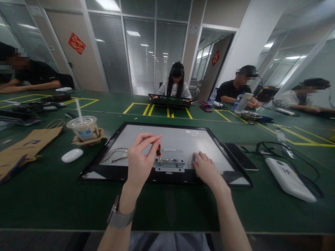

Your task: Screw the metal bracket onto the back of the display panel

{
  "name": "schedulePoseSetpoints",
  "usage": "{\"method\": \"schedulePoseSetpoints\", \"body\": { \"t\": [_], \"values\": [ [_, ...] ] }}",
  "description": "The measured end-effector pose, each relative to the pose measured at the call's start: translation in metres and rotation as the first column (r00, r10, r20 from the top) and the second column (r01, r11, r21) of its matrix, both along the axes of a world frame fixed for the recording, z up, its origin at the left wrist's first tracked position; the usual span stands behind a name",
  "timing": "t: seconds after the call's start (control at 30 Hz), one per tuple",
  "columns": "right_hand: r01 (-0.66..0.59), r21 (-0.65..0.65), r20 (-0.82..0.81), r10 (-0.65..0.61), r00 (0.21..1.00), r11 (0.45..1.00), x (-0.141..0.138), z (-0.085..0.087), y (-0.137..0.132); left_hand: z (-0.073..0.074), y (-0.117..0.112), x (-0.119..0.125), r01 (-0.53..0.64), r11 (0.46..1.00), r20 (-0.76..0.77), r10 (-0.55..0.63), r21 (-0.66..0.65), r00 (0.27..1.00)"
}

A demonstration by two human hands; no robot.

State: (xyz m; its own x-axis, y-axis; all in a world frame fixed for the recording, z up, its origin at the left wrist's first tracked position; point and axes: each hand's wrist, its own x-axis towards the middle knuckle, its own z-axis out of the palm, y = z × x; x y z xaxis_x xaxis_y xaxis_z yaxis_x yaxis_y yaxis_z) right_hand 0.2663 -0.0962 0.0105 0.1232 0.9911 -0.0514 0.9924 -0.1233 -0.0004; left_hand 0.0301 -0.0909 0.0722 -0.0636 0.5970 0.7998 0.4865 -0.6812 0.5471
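My left hand (142, 153) pinches the top of a small screwdriver (158, 150) with a red and black handle. It stands nearly upright, its shaft reaching down to a metal bracket (170, 167) with ports at the near edge of a display panel (115, 143). The panel lies back side up in a black frame, and thin wires (119, 159) rest on it at the left. My right hand (206, 167) lies on the panel to the right of the bracket, fingers stretched out. Whether the screwdriver tip sits in a screw is too small to tell.
To the left are a drink cup (83, 127), a white mouse (72, 155) and a paper bag (31, 144). A phone (240, 156), cables and a white power bank (290, 178) lie at right. Several people sit around the green table (110, 205), one opposite holding another panel (171, 100).
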Motion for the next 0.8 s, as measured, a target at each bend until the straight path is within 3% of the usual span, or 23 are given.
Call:
{"method": "schedulePoseSetpoints", "body": {
  "t": [0.47, 0.8],
  "values": [
    [0.001, -0.010, -0.019, -0.002, 1.000, 1.000, 0.0004, 0.0000, 0.0002, -0.0012, -0.0008, 0.0023, 0.171, 0.975, -0.016, -0.175, -0.145, 0.984],
    [0.013, -0.005, -0.018, -0.013, 1.000, 1.000, -0.0028, 0.0014, -0.0002, -0.0005, -0.0009, 0.0002, 0.038, 0.998, -0.093, -0.042, -0.047, 0.995]
  ]
}}
